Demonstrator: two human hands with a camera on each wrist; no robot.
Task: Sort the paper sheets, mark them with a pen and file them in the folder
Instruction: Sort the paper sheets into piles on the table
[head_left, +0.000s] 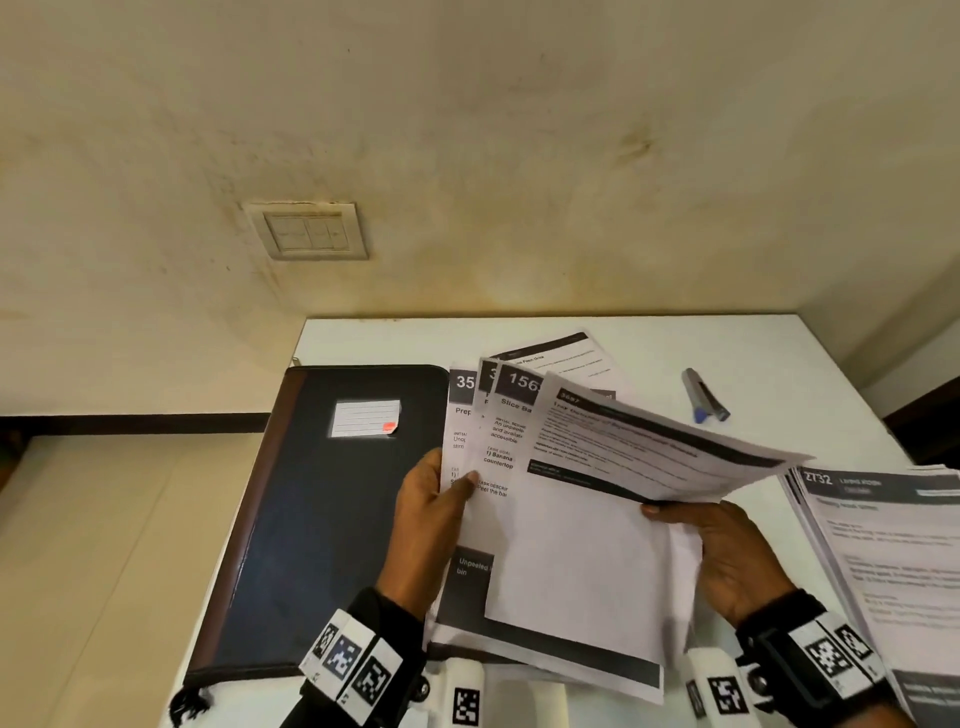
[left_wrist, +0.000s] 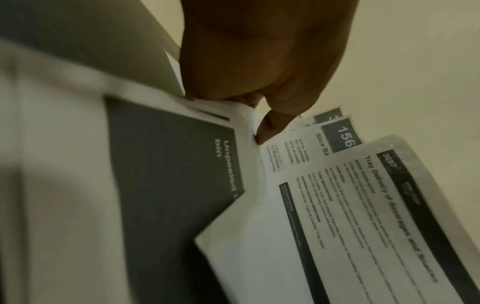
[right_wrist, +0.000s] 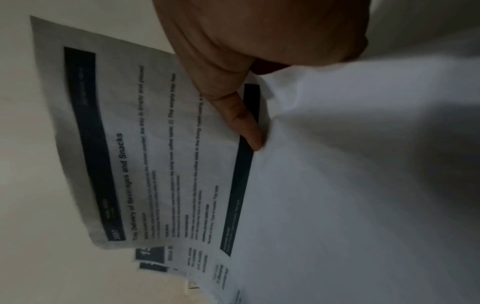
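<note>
I hold a fanned bundle of printed paper sheets (head_left: 498, 452) above the white table (head_left: 753, 343). My left hand (head_left: 436, 499) grips the bundle's left edge, thumb on top (left_wrist: 270, 127). My right hand (head_left: 722, 545) pinches the front sheet (head_left: 649, 457), headed "Tray Delivery of Beverages and Snacks" (right_wrist: 124, 185), its thumb (right_wrist: 244, 121) pressed on the page; the sheet bends back to the right. A dark closed folder (head_left: 311, 519) with a white label lies at the left. A pen (head_left: 704, 397) with a blue tip lies at the back right.
A second stack of printed sheets (head_left: 893, 561) lies at the table's right edge. One more sheet (head_left: 566, 358) lies flat behind the bundle. A wall with a switch plate (head_left: 309, 231) stands behind the table. The floor drops away left of the folder.
</note>
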